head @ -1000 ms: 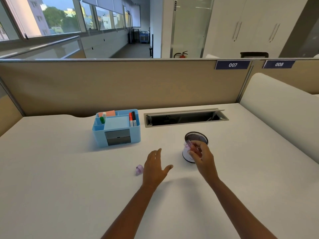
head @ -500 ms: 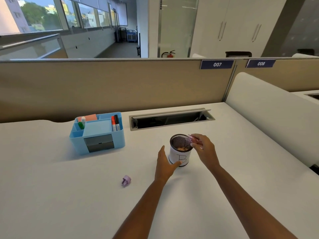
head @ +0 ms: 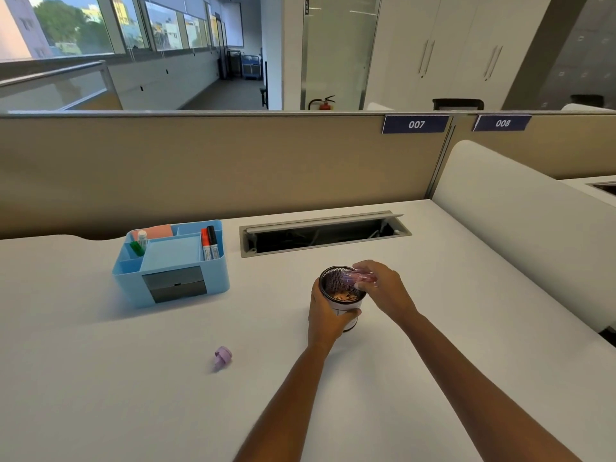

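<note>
A black mesh cup [head: 333, 282] with a white label stands on the white desk [head: 100, 378], with small orange-brown shavings in its bottom. My left hand [head: 325, 316] grips the cup's near side. My right hand [head: 381, 288] holds a small clear purple container [head: 358, 277], tipped on its side over the cup's rim. A small purple cap [head: 222, 356] lies on the desk to the left of my left arm.
A blue desk organiser [head: 173, 261] with markers, a pink pad and a grey drawer sits at the back left. An open cable tray [head: 325, 233] is set into the desk behind the cup. Beige partitions stand behind, and a white divider [head: 520, 235] rises at right.
My left hand moved from the bare desk to the cup and now grips it. My right hand carried the purple container up over the cup's rim and tipped it.
</note>
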Demonstrator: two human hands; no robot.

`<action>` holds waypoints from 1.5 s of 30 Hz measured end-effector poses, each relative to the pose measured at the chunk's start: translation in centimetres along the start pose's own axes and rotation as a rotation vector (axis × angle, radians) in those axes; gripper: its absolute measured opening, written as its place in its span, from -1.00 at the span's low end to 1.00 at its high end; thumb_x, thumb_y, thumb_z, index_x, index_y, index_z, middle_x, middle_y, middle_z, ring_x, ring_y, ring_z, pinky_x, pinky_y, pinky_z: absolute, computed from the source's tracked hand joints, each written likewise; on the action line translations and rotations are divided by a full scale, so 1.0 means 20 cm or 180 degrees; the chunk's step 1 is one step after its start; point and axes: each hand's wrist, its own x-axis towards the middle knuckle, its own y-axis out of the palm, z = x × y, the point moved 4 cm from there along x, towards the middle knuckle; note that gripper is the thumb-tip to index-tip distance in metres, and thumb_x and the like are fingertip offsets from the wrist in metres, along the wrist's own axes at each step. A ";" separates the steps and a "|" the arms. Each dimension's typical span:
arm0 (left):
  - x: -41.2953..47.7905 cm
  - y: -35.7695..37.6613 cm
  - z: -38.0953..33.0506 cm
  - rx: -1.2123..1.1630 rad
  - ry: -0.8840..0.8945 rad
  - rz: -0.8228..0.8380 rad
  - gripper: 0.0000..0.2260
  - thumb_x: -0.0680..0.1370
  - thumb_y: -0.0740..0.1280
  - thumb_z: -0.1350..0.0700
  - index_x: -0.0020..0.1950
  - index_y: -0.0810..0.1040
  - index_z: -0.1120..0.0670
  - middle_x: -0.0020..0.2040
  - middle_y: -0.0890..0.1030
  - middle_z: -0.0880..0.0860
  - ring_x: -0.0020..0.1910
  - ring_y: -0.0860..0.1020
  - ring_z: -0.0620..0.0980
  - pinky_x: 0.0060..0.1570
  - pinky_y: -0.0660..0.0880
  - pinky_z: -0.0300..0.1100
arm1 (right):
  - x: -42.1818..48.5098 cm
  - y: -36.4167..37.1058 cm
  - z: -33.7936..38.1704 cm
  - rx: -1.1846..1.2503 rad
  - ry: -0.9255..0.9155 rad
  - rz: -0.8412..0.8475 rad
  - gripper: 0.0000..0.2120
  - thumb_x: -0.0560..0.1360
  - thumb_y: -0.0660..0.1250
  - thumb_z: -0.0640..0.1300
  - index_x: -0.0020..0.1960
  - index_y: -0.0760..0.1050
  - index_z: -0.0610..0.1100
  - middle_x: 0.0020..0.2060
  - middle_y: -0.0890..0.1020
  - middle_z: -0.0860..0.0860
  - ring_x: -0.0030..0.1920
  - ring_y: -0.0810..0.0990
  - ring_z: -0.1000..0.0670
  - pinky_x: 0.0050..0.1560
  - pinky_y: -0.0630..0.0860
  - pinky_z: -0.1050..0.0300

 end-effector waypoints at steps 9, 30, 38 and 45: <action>0.01 0.00 0.02 0.0241 0.0060 -0.0055 -0.22 0.29 0.54 0.12 0.36 0.15 0.12 0.36 0.36 0.15 0.33 0.35 0.12 0.31 0.40 0.05 | 0.08 0.00 0.06 -0.0412 0.0287 0.0136 -0.79 0.45 0.33 -0.29 0.08 0.54 -0.27 0.11 0.58 -0.25 0.09 0.54 -0.18 -0.05 0.42 0.16; 0.01 0.00 0.01 0.0441 0.0059 -0.0072 -0.22 0.30 0.53 0.11 0.38 0.15 0.15 0.37 0.36 0.15 0.34 0.34 0.13 0.33 0.38 0.04 | 0.06 -0.05 0.10 -0.0534 0.0442 -0.0222 -0.70 0.38 0.41 -0.28 0.10 0.49 -0.25 0.14 0.56 -0.22 0.12 0.52 -0.17 0.09 0.51 0.06; 0.00 -0.01 0.00 0.0526 -0.0021 -0.0038 -0.23 0.32 0.52 0.12 0.37 0.14 0.15 0.37 0.36 0.16 0.35 0.34 0.13 0.34 0.38 0.06 | 0.03 -0.05 0.08 -0.0192 0.0417 -0.0544 -0.72 0.39 0.40 -0.28 0.08 0.51 -0.28 0.11 0.59 -0.22 0.08 0.54 -0.17 0.02 0.51 0.08; -0.02 -0.06 0.05 0.0624 -0.0329 0.0121 -0.21 0.34 0.49 0.07 0.41 0.08 0.12 0.45 0.25 0.14 0.41 0.26 0.14 0.38 0.29 0.10 | -0.03 -0.04 0.07 0.1449 0.0844 -0.0839 -0.72 0.41 0.39 -0.24 0.10 0.49 -0.23 0.09 0.58 -0.20 0.08 0.52 -0.14 -0.03 0.49 0.11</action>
